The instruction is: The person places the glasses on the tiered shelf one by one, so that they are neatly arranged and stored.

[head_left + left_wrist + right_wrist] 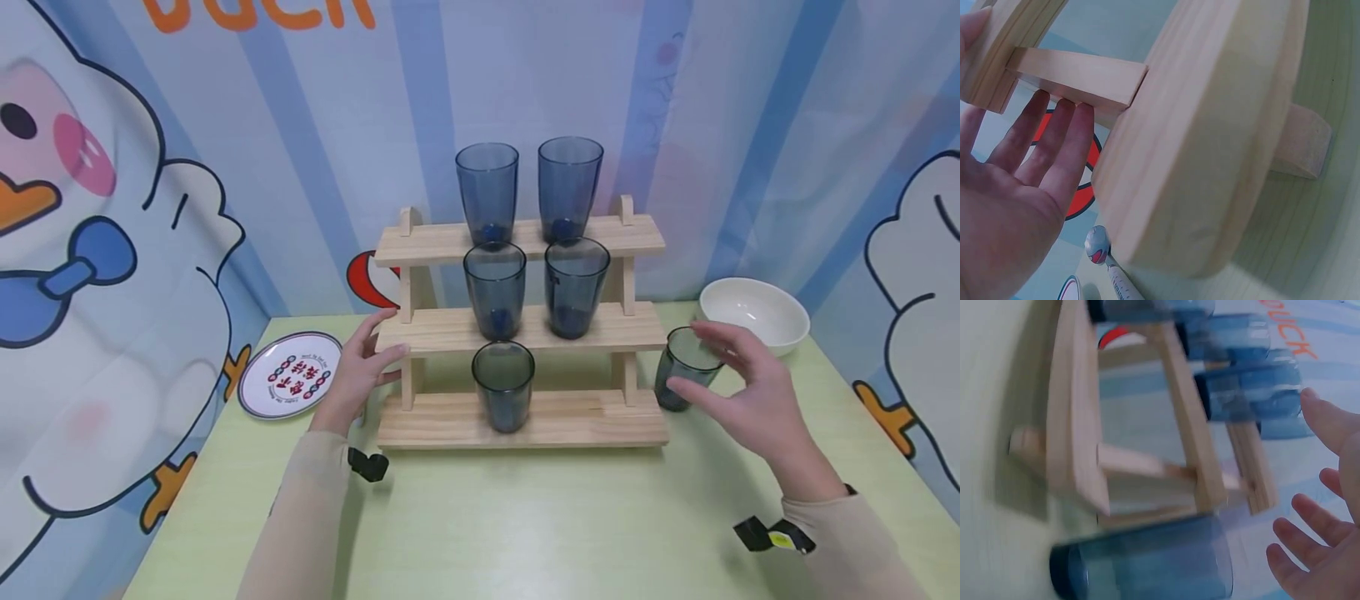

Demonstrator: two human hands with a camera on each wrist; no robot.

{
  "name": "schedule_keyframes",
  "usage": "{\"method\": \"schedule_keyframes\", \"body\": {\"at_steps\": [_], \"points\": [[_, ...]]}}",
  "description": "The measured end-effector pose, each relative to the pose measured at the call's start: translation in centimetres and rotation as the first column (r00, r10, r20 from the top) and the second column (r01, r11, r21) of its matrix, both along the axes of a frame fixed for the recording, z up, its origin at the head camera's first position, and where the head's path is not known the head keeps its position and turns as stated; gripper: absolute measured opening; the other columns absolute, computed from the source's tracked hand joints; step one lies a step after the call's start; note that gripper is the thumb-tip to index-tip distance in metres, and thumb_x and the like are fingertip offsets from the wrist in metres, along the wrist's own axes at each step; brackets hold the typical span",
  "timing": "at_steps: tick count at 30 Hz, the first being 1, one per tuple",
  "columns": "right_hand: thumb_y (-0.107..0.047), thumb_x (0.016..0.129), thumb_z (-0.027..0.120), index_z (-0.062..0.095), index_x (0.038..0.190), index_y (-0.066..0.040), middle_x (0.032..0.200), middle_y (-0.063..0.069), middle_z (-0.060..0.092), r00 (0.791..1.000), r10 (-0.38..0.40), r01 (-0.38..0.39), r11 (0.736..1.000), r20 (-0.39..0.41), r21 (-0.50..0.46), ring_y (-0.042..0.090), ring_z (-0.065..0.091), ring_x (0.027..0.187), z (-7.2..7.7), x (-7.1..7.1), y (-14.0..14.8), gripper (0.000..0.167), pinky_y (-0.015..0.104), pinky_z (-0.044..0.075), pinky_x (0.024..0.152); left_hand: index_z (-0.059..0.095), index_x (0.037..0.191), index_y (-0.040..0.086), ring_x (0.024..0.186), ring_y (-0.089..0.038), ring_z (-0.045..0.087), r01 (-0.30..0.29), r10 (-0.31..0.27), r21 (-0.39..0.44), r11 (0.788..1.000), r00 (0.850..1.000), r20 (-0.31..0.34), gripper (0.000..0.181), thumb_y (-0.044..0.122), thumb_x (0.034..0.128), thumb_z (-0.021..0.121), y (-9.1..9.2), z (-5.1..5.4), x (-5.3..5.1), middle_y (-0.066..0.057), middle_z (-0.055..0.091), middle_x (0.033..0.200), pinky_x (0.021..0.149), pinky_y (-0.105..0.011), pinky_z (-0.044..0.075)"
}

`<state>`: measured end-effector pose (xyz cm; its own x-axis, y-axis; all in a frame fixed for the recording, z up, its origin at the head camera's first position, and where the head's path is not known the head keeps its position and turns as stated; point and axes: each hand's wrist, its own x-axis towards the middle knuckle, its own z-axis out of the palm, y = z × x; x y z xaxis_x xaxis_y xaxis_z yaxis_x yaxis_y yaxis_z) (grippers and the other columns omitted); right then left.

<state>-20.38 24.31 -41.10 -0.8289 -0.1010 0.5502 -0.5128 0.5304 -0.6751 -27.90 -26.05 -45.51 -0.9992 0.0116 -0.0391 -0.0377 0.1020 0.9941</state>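
Note:
A three-tier wooden rack (442, 429) bears several blue-grey glasses: two on top, two on the middle board, one glass (504, 387) on the bottom. My left hand (358, 371) grips the middle board's left end; in the left wrist view its fingertips (1085, 119) touch a wooden upright. Right of the rack, another glass (672, 392) stands upright on the table. Close to that glass's rim is my right hand (757, 400), thumb and fingers spread. The right wrist view shows a gap between this hand (1329, 537) and the glass (1154, 562).
A white bowl (783, 321) stands at the back right, behind the right hand. At left, a white plate (258, 392) with red characters and a dark rim lies on the table. A spoon (1097, 244) with a patterned handle lies beside the rack. A cartoon-printed curtain (337, 125) hangs behind.

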Motion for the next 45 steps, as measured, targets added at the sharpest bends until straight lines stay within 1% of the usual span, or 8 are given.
{"method": "schedule_keyframes", "body": {"at_steps": [3,6,9,20,29,37,42,45], "points": [[-0.003,0.073,0.095,0.058,0.147,-0.011,0.144,0.01,0.06,0.997,-0.072,0.073,0.994,-0.019,0.084,0.002,0.05,0.133,-0.6,-0.5,1.1,0.083,0.016,0.041,0.11,0.044,0.158,0.035,0.139,-0.037,0.052,0.001,-0.001,0.0,1.0,1.0,0.001,0.067,0.023,0.0997,0.075,-0.1,-0.1,0.0,-0.011,0.045,0.16,0.103,-0.059,0.054],[-0.01,0.075,0.096,0.053,0.153,-0.011,0.15,0.015,0.055,0.995,-0.097,0.094,0.988,0.024,0.121,0.025,0.049,0.14,-1.3,-0.9,2.0,0.089,0.045,0.045,0.115,0.044,0.159,0.035,0.139,-0.037,0.051,0.003,-0.003,0.002,1.0,1.0,0.005,0.067,0.024,0.0999,0.074,-0.2,-0.2,0.0,-0.011,0.045,0.16,0.104,-0.059,0.053],[-0.014,0.078,0.095,0.047,0.156,-0.008,0.154,0.021,0.049,0.99,-0.103,0.091,0.989,0.098,0.114,0.047,0.045,0.139,-1.9,-1.4,2.7,0.092,0.07,0.042,0.106,0.043,0.159,0.035,0.14,-0.037,0.051,0.004,-0.004,0.003,1.0,1.0,0.011,0.068,0.025,0.1,0.074,-0.3,-0.4,0.0,-0.012,0.045,0.16,0.104,-0.059,0.053],[-0.023,0.085,0.09,0.027,0.164,-0.002,0.158,0.032,0.041,0.968,-0.055,0.032,0.995,0.245,0.097,0.057,0.042,0.14,-3.3,-3.2,3.6,0.102,0.076,0.039,0.105,0.044,0.158,0.036,0.138,-0.037,0.053,0.006,-0.006,0.008,1.0,1.0,0.004,0.067,0.025,0.0994,0.075,-0.4,-0.5,-0.2,-0.013,0.046,0.158,0.103,-0.058,0.054],[-0.025,0.091,0.085,0.025,0.165,-0.003,0.154,0.027,0.046,0.93,-0.014,0.017,1.0,0.368,-0.005,0.049,0.045,0.14,-4.5,-4.2,3.5,0.097,0.067,0.042,0.108,0.042,0.16,0.032,0.139,-0.038,0.052,0.008,-0.008,0.019,1.0,1.0,0.0,0.069,0.023,0.0996,0.075,-0.2,-0.3,0.0,-0.014,0.046,0.159,0.103,-0.06,0.053],[-0.026,0.096,0.08,0.029,0.164,-0.007,0.15,0.022,0.05,0.922,-0.027,0.046,0.998,0.386,-0.04,0.029,0.053,0.129,-5.1,-4.6,3.4,0.087,0.019,0.042,0.088,0.042,0.16,0.031,0.138,-0.038,0.053,0.01,-0.01,0.022,1.0,1.0,-0.001,0.07,0.022,0.0995,0.075,-0.2,-0.1,0.0,-0.013,0.046,0.158,0.103,-0.06,0.053],[-0.022,0.095,0.08,0.031,0.163,-0.005,0.146,0.021,0.052,0.93,-0.018,0.047,0.997,0.367,-0.068,0.012,0.054,0.12,-5.3,-4.8,3.3,0.085,0.008,0.044,0.086,0.042,0.16,0.032,0.138,-0.038,0.052,0.009,-0.009,0.012,1.0,1.0,0.0,0.069,0.023,0.0996,0.075,-0.1,0.0,0.0,-0.012,0.046,0.159,0.103,-0.06,0.054],[-0.022,0.095,0.081,0.033,0.161,-0.003,0.14,0.011,0.056,0.933,-0.017,0.05,0.995,0.36,-0.082,0.009,0.054,0.117,-5.4,-4.9,3.2,0.084,0.007,0.046,0.085,0.042,0.16,0.031,0.138,-0.038,0.052,0.007,-0.007,0.006,1.0,1.0,0.001,0.069,0.023,0.0996,0.075,-0.1,0.0,-0.1,-0.012,0.045,0.16,0.102,-0.059,0.054]]}}
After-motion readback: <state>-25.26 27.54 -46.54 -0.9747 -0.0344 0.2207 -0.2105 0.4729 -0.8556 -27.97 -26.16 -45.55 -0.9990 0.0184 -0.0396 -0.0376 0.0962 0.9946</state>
